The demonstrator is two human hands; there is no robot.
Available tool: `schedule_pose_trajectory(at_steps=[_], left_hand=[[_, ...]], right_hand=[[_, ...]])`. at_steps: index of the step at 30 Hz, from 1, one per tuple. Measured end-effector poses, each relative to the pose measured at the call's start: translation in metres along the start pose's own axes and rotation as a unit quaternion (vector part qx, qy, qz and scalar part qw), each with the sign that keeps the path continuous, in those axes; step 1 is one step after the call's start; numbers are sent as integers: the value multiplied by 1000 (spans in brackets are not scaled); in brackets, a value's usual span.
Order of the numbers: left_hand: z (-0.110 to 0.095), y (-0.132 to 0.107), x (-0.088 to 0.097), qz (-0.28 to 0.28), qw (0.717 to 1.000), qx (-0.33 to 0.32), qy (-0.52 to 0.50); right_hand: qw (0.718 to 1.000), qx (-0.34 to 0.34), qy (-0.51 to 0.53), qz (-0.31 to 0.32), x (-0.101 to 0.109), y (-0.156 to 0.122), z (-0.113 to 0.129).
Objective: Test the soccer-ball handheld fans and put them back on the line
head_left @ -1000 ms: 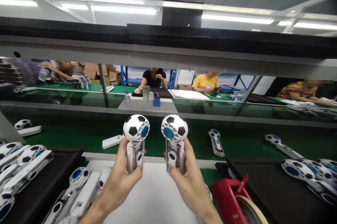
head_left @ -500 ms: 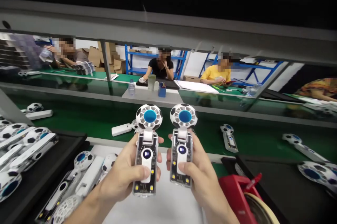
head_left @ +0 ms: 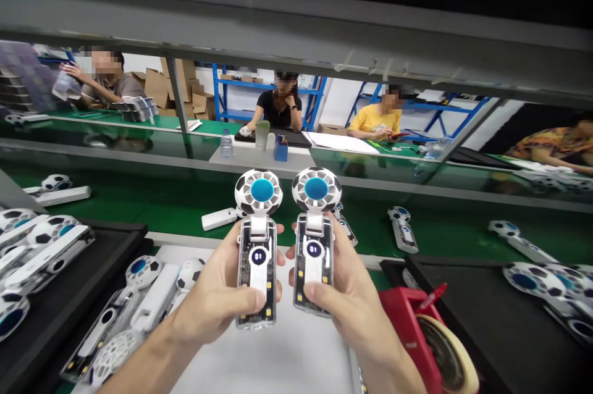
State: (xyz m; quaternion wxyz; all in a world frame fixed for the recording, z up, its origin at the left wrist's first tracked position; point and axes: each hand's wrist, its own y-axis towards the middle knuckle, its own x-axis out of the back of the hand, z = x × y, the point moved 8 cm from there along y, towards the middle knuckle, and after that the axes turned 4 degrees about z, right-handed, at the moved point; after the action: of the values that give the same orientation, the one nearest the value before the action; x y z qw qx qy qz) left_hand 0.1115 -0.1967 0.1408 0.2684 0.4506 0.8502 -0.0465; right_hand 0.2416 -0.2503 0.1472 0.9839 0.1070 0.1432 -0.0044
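My left hand (head_left: 217, 298) grips a hand-held fan (head_left: 257, 239) with a football-patterned head and a blue hub, thumb on its white front panel. My right hand (head_left: 345, 295) grips a second, matching fan (head_left: 314, 236) the same way. Both fans stand upright side by side, faces toward me, small round displays lit, above a white mat (head_left: 287, 357).
More such fans lie at lower left (head_left: 139, 301), on a black tray at left (head_left: 37, 246) and at far right (head_left: 546, 280). Several rest on the green conveyor belt (head_left: 152, 209). A red tape dispenser (head_left: 421, 332) sits at lower right. Several people sit at the table beyond.
Both fans were turned from side-on to face me, their displays lit. The camera tilted down, and the fans now sit slightly lower and closer together.
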Motion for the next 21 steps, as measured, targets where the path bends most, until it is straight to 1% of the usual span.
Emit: schedule_pose_trajectory(at_steps=[3,7,12,17,21], left_hand=[[0,0,-2,1,1000,1,-4],[-1,0,-2,-1,1000,-4,-14],[-6,0,-3,3,1000,-14,-25],[-3,0,-2,3,999,-9,-38],[-2,1,-2,-4,999,-11,-47]], right_hand=[[1000,-2,0,-7,1,0,-1],[1000,-5,15,2,-2,0,-1],[1000,-8,14,-14,1,0,-2],[999,-18,28,-5,0,0,-3],[999,-20,22,-18,0,-1,-1]])
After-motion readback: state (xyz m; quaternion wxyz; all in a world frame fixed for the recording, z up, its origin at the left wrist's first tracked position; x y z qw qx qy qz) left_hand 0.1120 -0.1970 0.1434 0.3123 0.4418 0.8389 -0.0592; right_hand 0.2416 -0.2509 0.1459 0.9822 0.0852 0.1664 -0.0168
